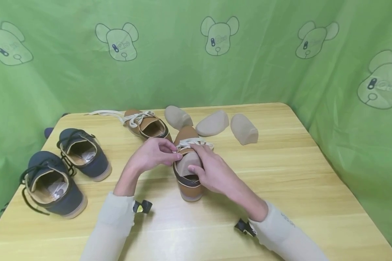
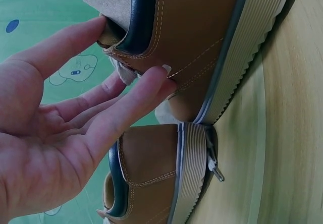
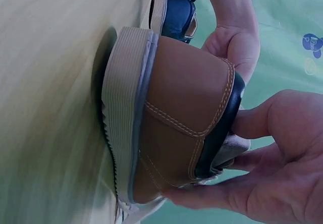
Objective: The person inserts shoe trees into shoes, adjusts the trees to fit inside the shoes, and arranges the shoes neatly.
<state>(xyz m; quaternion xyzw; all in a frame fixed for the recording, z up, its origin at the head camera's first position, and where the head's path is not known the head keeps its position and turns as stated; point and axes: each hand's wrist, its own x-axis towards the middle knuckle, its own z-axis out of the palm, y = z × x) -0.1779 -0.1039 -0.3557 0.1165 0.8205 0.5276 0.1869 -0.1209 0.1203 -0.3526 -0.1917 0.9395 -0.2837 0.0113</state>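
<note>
A brown shoe with white laces and a dark collar stands on the table, its heel towards me. A grey-beige shoe insert sits partly inside its opening. My right hand holds the insert, thumb on its near end, other fingers over the laces and the shoe's right side. With thumb and fingers, my left hand pinches the left edge of the opening by the tongue; the left wrist view shows the thumb inside the edge and a finger against the brown side. The insert's front part is hidden in the shoe.
Another brown shoe stands behind on the left, its laces trailing left. Three more inserts lie at the back: one left, one middle, one right. Two dark blue shoes, one nearer and one farther, stand left.
</note>
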